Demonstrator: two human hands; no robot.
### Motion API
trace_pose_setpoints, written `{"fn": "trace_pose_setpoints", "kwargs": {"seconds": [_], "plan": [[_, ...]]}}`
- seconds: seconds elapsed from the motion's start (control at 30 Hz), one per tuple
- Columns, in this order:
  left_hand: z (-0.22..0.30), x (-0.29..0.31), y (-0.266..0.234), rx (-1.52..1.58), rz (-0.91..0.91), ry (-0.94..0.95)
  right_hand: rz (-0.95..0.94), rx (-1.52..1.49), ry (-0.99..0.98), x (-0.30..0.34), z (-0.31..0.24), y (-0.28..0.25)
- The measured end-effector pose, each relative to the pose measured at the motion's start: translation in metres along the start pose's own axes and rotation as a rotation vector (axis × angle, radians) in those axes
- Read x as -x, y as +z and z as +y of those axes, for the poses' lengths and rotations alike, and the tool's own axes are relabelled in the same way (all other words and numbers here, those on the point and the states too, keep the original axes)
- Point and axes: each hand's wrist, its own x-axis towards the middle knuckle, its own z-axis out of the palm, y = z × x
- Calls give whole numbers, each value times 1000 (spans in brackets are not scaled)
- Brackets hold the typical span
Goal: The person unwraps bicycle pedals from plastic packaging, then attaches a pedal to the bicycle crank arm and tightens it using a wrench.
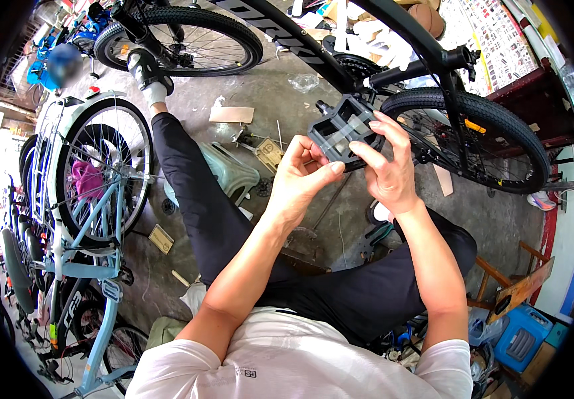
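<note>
Black bicycle [393,40] overhead, pale blue bicycle [94,199] at left, blue crate [523,336] lower right, contents unclear, left hand [300,183] and right hand [386,166] both pinching black pedal [343,130] held before the rear wheel [493,143]

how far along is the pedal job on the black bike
Done: the black bike is flipped over, wheels on. In hand: the left hand and right hand both hold the black pedal, off the crank. Left: mounting it.
</note>
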Motion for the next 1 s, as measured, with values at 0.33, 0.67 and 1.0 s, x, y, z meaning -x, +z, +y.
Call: {"fn": "trace_pose_setpoints", "kwargs": {"seconds": [0.33,0.67,1.0], "plan": [[-9,1,5,-75,-37,125,46,-1318,1063,-17,-16,-15],[-13,-6,3,-728,249,298,176,-932,1156,-9,-6,7],[4,-31,12,-1317,112,338,88,-557,995,-2,0,13]]}}
